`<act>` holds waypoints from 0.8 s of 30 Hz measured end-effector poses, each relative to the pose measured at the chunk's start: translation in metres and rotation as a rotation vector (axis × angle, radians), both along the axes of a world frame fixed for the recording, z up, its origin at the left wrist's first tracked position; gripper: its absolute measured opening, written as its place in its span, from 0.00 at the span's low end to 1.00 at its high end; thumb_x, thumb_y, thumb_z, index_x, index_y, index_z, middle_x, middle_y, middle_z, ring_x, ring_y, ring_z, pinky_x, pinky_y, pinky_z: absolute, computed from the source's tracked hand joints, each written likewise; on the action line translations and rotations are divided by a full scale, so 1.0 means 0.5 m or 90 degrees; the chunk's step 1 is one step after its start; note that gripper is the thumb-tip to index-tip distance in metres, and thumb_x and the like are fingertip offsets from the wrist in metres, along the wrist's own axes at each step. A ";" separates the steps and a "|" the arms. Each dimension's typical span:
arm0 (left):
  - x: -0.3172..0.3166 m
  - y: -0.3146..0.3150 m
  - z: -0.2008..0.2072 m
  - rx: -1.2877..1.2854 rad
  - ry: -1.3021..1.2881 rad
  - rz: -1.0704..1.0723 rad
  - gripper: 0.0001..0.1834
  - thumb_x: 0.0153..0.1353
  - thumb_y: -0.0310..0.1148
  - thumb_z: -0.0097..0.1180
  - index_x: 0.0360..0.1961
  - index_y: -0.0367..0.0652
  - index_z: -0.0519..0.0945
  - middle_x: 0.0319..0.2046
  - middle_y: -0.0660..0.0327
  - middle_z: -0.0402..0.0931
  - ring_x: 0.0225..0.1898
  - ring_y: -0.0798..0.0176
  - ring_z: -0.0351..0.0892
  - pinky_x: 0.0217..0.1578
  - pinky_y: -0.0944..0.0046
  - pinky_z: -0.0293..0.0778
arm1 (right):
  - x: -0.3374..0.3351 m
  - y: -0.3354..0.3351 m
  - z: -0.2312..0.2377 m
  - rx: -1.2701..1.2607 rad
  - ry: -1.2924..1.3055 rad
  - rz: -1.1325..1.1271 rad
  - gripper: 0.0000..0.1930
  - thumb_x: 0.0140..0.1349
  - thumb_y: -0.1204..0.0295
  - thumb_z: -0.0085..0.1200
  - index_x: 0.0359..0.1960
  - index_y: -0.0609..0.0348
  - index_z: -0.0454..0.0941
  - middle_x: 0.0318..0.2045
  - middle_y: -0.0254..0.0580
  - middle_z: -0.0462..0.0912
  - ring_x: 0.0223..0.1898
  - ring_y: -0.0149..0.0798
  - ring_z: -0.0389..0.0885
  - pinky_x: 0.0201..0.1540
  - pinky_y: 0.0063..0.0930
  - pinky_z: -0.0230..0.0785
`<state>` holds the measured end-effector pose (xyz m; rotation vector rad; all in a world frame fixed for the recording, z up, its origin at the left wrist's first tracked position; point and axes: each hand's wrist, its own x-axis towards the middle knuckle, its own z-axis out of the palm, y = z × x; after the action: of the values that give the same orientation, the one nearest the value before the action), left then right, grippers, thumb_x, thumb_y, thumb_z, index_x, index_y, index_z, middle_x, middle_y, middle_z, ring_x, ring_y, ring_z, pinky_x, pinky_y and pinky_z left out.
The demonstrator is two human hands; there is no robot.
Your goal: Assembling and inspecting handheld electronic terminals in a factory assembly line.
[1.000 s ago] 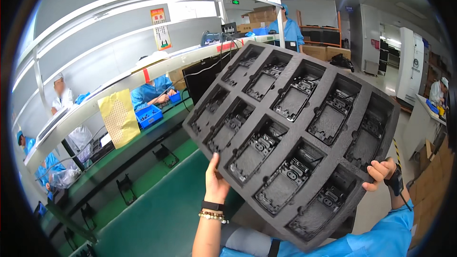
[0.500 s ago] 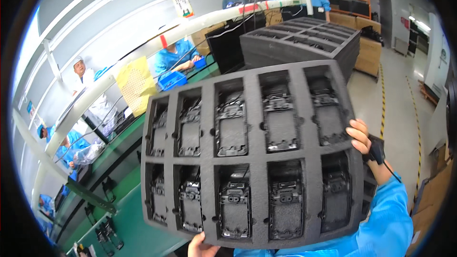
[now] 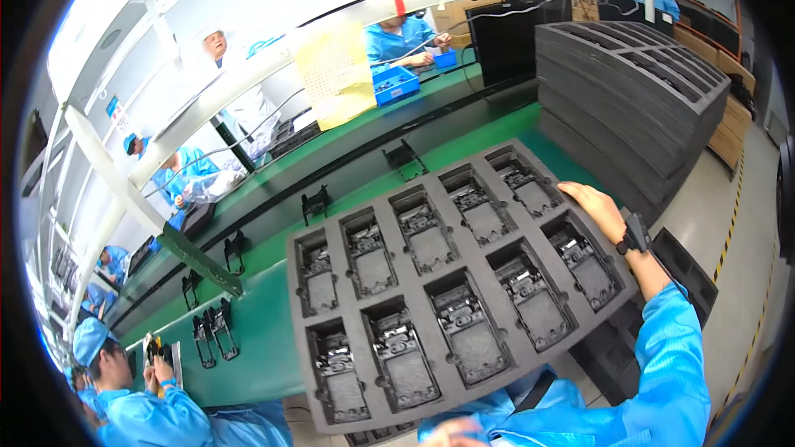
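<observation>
Grey foam tray (image 3: 411,285): tilted before us, its left part overlapping the green tabletop (image 3: 265,339); whether they touch, we cannot tell.
Right hand (image 3: 598,209): partly closed, with fingers over the tray's right edge, holding it.
Left hand (image 3: 455,432): blurred below the near edge; its opening and hold we cannot tell.
Foam: we judge it light, fairly stiff, not slippery, though it may flex.
Black frames (image 3: 465,319): lying in the pockets, probably thin and fragile.
Best hold: both short edges, level, fingers outside the pockets.
</observation>
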<state>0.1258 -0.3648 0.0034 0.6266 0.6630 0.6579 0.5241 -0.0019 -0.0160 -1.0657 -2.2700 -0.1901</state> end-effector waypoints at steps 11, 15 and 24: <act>-0.374 0.274 0.082 0.613 1.218 0.415 0.25 0.64 0.37 0.59 0.58 0.35 0.72 0.54 0.47 0.73 0.53 0.49 0.75 0.53 0.59 0.72 | -0.036 0.032 0.060 -0.342 0.173 -0.050 0.23 0.66 0.65 0.53 0.57 0.69 0.72 0.45 0.62 0.82 0.48 0.52 0.83 0.51 0.36 0.73; -0.399 0.321 0.026 0.419 1.121 0.396 0.22 0.63 0.41 0.59 0.47 0.32 0.77 0.33 0.43 0.78 0.34 0.47 0.79 0.37 0.56 0.74 | -0.067 0.066 0.055 -0.266 0.069 -0.069 0.25 0.65 0.65 0.54 0.58 0.71 0.70 0.46 0.65 0.80 0.49 0.58 0.81 0.53 0.41 0.72; -0.334 0.286 0.055 0.466 1.248 0.398 0.26 0.57 0.39 0.62 0.52 0.33 0.75 0.47 0.46 0.78 0.39 0.51 0.81 0.39 0.57 0.77 | -0.119 0.111 0.092 -0.122 -0.120 -0.122 0.25 0.59 0.66 0.61 0.54 0.70 0.73 0.42 0.52 0.75 0.50 0.51 0.75 0.52 0.40 0.71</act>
<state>-0.0414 -0.2216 0.0309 1.7823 2.5635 0.6897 0.4643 0.0536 0.0301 -1.4216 -2.3878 -0.1585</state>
